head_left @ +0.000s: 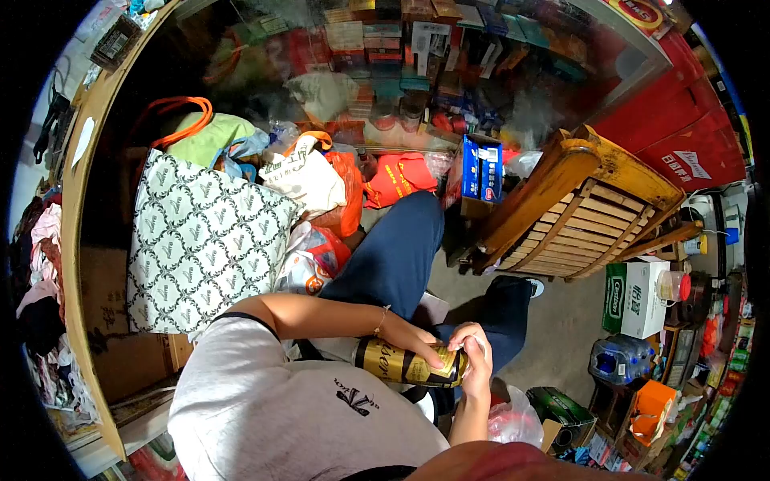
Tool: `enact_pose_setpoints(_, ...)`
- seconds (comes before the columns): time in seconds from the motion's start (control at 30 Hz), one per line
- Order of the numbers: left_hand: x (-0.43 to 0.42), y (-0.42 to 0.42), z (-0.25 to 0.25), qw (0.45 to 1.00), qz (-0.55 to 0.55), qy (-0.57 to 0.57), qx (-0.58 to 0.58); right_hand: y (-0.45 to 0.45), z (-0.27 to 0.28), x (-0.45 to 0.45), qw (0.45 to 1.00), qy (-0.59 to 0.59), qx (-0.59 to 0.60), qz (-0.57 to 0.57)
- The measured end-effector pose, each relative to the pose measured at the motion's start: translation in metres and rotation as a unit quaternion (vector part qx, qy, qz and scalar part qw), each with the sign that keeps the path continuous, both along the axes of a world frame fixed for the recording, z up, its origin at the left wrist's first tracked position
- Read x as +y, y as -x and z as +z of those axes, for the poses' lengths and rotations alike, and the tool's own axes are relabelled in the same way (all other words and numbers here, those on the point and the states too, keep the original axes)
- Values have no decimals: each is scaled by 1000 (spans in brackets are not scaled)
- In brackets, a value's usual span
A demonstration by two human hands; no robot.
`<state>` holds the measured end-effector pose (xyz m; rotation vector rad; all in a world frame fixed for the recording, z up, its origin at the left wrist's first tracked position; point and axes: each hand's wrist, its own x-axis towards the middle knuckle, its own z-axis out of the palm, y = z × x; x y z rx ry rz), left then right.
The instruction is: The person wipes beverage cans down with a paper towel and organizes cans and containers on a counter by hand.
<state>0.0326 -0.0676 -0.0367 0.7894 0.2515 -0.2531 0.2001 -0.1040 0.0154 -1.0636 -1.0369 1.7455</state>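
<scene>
A black and gold beer can (pixel 391 362) lies on its side in front of my chest. My left hand (pixel 413 337) reaches over from above, its fingers closed on the can's upper side. At the can's right end, my right hand (pixel 475 353) has its fingers curled and pressed against it. Something whitish shows by those fingertips, too small to make out. A thin bracelet (pixel 380 321) circles my left wrist. The underside of the can and some fingers are hidden.
To the left lies a patterned white bag (pixel 212 240), near cloth bags (pixel 309 176). A wooden folding chair (pixel 585 212) and a blue box (pixel 483 168) stand ahead. Right are a green and white carton (pixel 642 297), blue-wrapped bottles (pixel 622 361) and an orange box (pixel 651 410).
</scene>
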Motion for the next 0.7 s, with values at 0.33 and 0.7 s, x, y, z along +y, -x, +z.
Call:
enact_pose_setpoints(0.33,4,10,9,999,24,38,3,10,5,15,999,-42,-21,25)
enact_pose_setpoints(0.7,3,0,-15,963,196,173,-69,10,-16,30,949,-27,223,-221)
